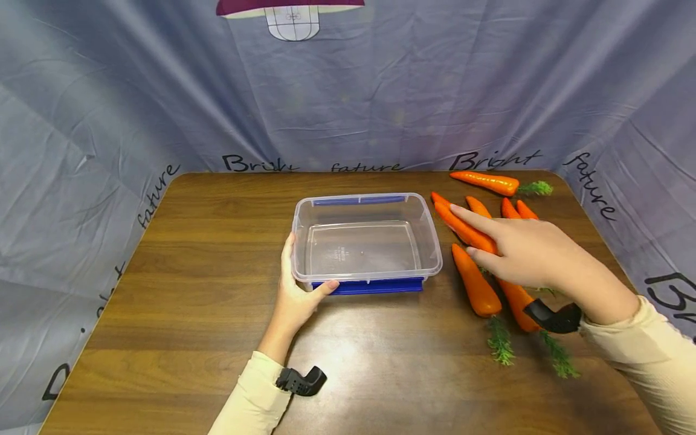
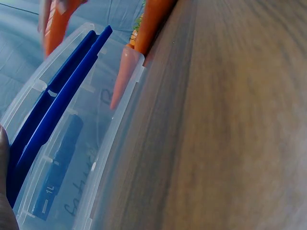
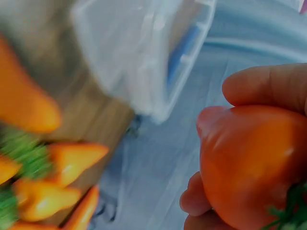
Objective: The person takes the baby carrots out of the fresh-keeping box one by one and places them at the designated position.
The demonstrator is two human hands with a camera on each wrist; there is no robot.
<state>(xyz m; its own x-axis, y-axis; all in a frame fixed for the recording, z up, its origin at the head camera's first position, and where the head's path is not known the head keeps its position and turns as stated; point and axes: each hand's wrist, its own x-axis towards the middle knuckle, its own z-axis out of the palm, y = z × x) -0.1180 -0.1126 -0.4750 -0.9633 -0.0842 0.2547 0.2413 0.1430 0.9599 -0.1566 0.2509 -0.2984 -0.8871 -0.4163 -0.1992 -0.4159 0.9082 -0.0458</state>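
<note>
A clear plastic container (image 1: 360, 277) with blue latches (image 1: 380, 286) stands in the middle of the table, with its open side up. My left hand (image 1: 293, 297) grips its near left corner, thumb on the front rim and fingers along the left wall. To the right of the container, my right hand (image 1: 530, 249) holds an orange carrot (image 1: 462, 225) between thumb and fingers, tip towards the container. In the right wrist view the carrot (image 3: 254, 163) is seen from its thick end, green leaves at the lower right. The left wrist view shows the container's front latch (image 2: 53, 112) close up.
Several more carrots lie right of the container: one along the back edge (image 1: 484, 181), one close to the container's near right corner (image 1: 475, 287), another beside it (image 1: 519, 302). Printed grey cloth (image 1: 348, 109) hangs behind the wooden table (image 1: 206, 290).
</note>
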